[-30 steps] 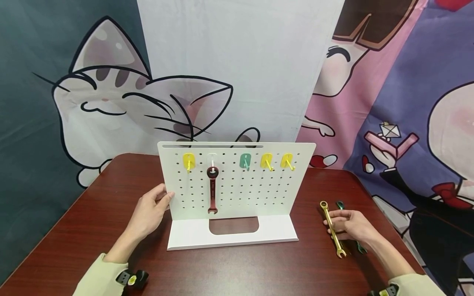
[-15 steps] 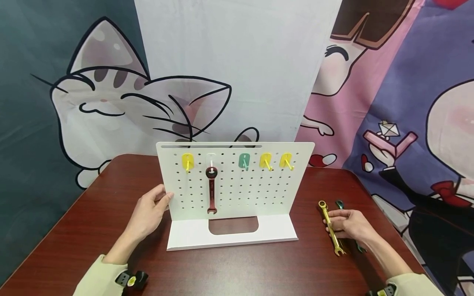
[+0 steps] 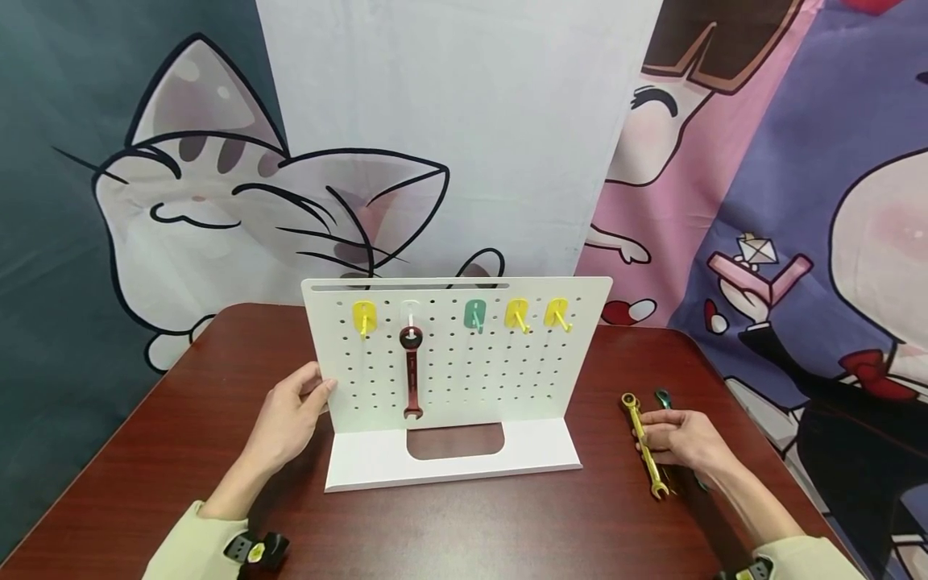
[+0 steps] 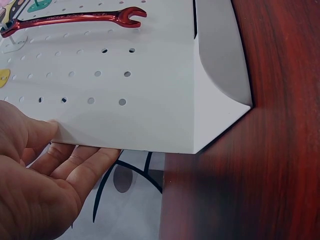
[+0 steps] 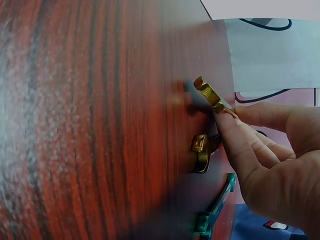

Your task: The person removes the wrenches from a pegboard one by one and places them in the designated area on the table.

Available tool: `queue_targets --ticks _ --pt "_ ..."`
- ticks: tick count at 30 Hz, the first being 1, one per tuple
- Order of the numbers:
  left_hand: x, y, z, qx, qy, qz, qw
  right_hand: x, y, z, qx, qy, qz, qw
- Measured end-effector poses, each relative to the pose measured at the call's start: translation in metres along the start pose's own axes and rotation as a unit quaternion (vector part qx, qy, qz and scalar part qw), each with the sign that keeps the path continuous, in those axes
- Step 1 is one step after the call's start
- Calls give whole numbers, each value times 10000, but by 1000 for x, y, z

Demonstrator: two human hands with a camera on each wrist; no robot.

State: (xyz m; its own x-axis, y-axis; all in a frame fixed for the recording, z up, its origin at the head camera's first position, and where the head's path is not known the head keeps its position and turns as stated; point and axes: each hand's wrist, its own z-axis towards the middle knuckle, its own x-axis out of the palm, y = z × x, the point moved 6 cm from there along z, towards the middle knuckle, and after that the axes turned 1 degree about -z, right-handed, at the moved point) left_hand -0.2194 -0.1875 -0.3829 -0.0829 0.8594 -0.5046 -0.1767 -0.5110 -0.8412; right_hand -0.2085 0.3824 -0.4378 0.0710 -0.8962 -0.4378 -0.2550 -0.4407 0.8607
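Note:
My left hand (image 3: 286, 423) grips the left edge of a white pegboard stand (image 3: 532, 451), thumb on the front face and fingers behind. A red combination wrench (image 3: 412, 370) hangs from the board's white hook (image 3: 410, 309), its open end down. To the right of the stand, my right hand (image 3: 685, 439) pinches a gold combination wrench (image 3: 644, 447) between thumb and fingers, ring end away from me. In the right wrist view, a second gold wrench (image 5: 201, 152) and a green wrench (image 5: 215, 212) lie under that hand, mostly hidden by it in the head view.
Other hooks on the board's top row are yellow (image 3: 365, 316), green (image 3: 474, 314), and two more yellow ones (image 3: 517, 312) at the right. The stand rests on a dark red wooden table (image 3: 464, 532). Cartoon-printed cloth (image 3: 464, 121) hangs behind it.
The held gold wrench has shifted slightly left, its open end a little higher in the view. The head view has drifted slightly. My left hand keeps its hold on the board.

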Motion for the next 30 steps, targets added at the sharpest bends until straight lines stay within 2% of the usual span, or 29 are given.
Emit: queue_targets --ticks 10,19,30 --pt "0 0 -1 -12 -9 31 10000 1 4 0 63 -141 -128 9998" --pt "-1 -1 -1 -11 1 10 10000 2 8 -5 21 -44 218 9998" --pt "-1 -1 -1 -7 3 70 10000 0 32 -12 -661 -280 837 9939"
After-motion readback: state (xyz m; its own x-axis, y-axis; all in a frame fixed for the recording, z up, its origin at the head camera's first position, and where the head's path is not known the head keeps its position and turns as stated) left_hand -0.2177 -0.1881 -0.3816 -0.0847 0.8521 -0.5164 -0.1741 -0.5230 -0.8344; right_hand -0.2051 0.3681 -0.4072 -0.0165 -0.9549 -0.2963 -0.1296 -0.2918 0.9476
